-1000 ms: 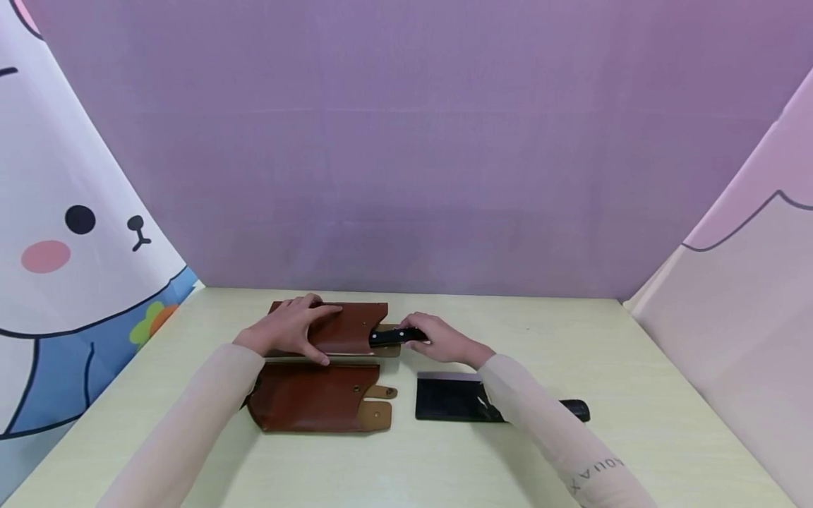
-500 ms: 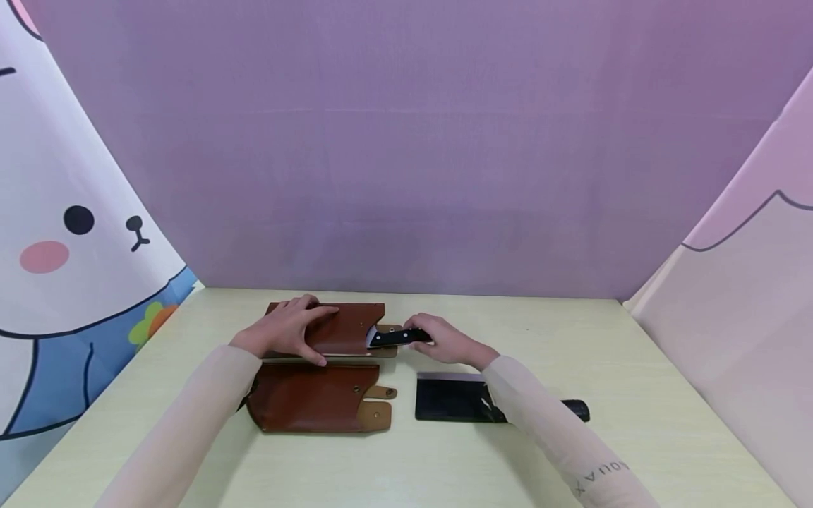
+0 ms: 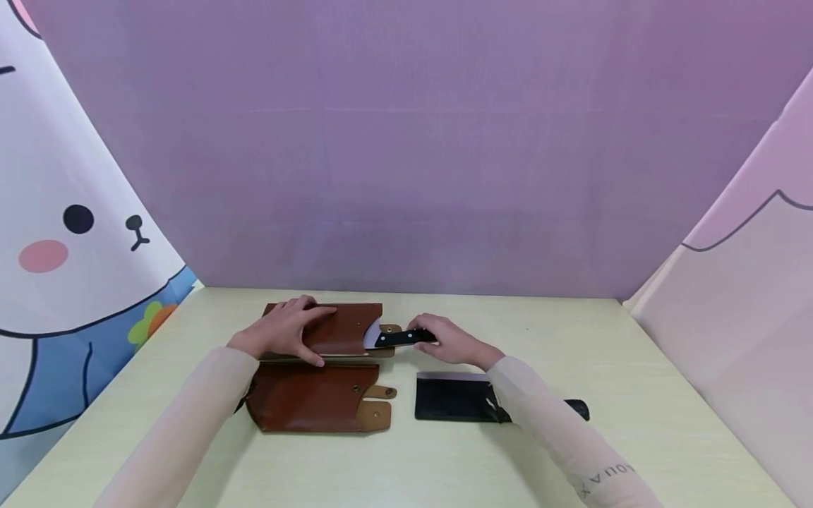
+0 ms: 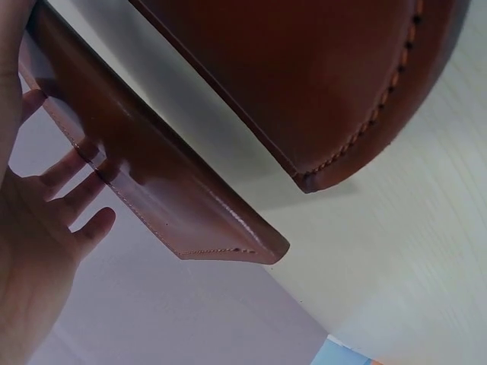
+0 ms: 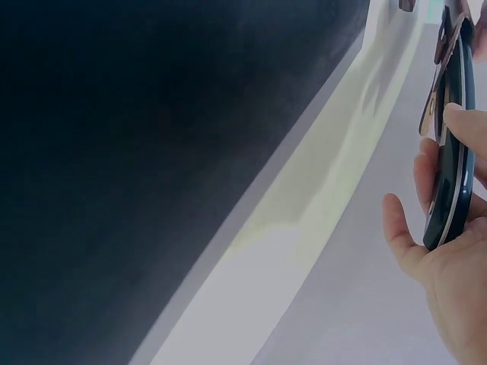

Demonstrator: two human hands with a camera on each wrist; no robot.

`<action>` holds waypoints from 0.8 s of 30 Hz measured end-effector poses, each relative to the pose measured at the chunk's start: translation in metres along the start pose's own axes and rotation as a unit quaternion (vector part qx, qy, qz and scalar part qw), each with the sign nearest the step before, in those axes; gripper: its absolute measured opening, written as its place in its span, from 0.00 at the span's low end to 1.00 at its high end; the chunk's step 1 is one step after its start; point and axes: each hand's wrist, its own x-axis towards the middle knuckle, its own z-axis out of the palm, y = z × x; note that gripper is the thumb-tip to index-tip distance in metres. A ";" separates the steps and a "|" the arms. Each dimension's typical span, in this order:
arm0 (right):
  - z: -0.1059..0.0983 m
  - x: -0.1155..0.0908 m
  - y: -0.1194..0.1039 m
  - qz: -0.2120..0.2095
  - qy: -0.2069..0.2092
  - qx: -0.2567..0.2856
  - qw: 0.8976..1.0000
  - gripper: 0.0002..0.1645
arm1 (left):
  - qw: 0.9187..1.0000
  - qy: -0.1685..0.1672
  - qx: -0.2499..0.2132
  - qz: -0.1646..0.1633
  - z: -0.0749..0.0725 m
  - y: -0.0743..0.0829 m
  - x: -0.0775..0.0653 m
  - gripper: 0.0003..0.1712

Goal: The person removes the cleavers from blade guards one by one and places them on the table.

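Observation:
My left hand [image 3: 286, 331] is spread across the far brown leather knife sheath [image 3: 346, 331], its thumb at the near edge and fingers at the far edge. In the left wrist view its fingers [image 4: 95, 228] meet the stitched edge of that sheath. With my right hand [image 3: 451, 342] I grip the black riveted handle of a knife [image 3: 396, 338]. A narrow strip of its pale blade shows at the sheath's mouth; the rest is hidden inside. In the right wrist view, thumb and fingers hold the handle [image 5: 450, 182].
A second brown sheath [image 3: 311, 398] lies nearer me, its tan straps [image 3: 376, 415] unfastened. A cleaver with a dark blade [image 3: 447, 398] lies flat under my right forearm, its black handle end [image 3: 578, 408] showing. A purple cloth wall [image 3: 406, 176] stands behind the table.
The knife handle has shifted slightly right in my right hand, while the far sheath and left hand have slid slightly left. More blade shows at the sheath's mouth.

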 end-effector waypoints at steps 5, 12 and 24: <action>-0.001 -0.003 0.002 -0.002 0.002 0.000 1.000 0.14 | 1.000 0.001 -0.001 0.001 -0.001 0.000 -0.001 0.57; -0.003 -0.007 0.003 0.002 -0.002 -0.003 1.000 0.15 | 1.000 0.008 -0.004 0.001 -0.001 -0.001 -0.003 0.57; -0.008 -0.013 0.005 -0.004 -0.001 0.004 1.000 0.15 | 1.000 0.013 -0.003 -0.007 0.000 -0.005 -0.007 0.56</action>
